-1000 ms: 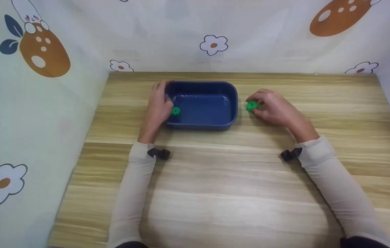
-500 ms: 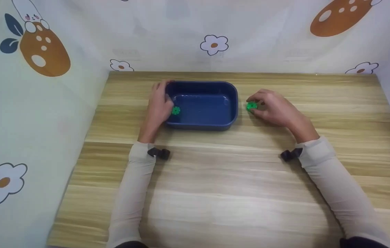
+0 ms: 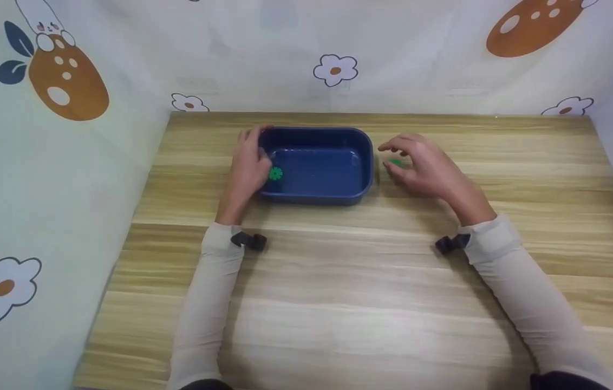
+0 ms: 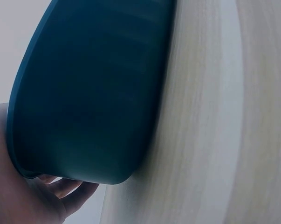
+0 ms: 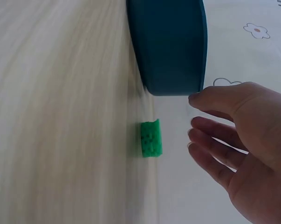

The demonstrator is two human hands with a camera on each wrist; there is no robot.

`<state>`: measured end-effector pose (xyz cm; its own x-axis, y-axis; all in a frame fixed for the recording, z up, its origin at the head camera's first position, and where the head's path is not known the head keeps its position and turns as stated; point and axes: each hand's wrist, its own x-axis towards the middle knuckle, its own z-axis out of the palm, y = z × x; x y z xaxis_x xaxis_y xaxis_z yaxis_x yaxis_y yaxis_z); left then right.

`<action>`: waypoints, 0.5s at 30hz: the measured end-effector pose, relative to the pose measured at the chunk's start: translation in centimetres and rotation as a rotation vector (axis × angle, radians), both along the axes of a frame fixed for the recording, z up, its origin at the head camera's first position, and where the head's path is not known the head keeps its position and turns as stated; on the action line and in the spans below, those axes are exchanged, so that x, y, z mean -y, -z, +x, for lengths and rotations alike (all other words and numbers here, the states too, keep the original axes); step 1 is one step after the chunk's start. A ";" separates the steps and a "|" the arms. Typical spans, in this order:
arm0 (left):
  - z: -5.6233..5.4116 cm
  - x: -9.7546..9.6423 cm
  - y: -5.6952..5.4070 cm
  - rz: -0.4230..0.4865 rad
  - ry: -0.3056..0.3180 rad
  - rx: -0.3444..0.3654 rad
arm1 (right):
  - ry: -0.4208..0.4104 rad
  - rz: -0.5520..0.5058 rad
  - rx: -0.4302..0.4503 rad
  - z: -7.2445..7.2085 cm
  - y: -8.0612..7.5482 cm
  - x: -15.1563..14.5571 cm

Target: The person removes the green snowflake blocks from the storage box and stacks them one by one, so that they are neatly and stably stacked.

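A dark blue rectangular basin (image 3: 317, 200) stands on the table. My left hand (image 3: 251, 170) grips its left end, thumb inside the rim and fingers outside; the left wrist view shows the fingers below the basin wall (image 4: 89, 102). Inside, beside the thumb, lies a flat green snowflake-shaped disc (image 3: 275, 173). To the right of the basin my right hand (image 3: 430, 168) is held with thumb and fingers apart, nothing between them. A small green block (image 5: 151, 138), like stacked notched discs, rests on the table under that hand, mostly hidden in the head view.
The wood-grain table (image 3: 333, 303) reaches back to a printed cloth wall (image 3: 393, 65), with another at the left (image 3: 19, 179). A small black camera is strapped to each sleeve cuff.
My right hand has let go of the green block, spreading its fingers and shifting slightly left, above it. The left hand and basin stay in place.
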<state>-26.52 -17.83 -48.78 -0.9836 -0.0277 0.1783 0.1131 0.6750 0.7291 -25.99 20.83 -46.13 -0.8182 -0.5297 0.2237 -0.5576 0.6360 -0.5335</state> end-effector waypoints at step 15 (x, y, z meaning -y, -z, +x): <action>0.0 0.0 0.1 0.009 0.000 -0.021 | -0.081 -0.148 -0.138 0.2 -1.0 4.1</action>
<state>-26.48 -17.82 -48.86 -0.9797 -0.0293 0.1985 0.1284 0.6687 0.7323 -25.81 16.73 -45.12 -0.7304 -0.5458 0.4106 -0.6780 0.5065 -0.5327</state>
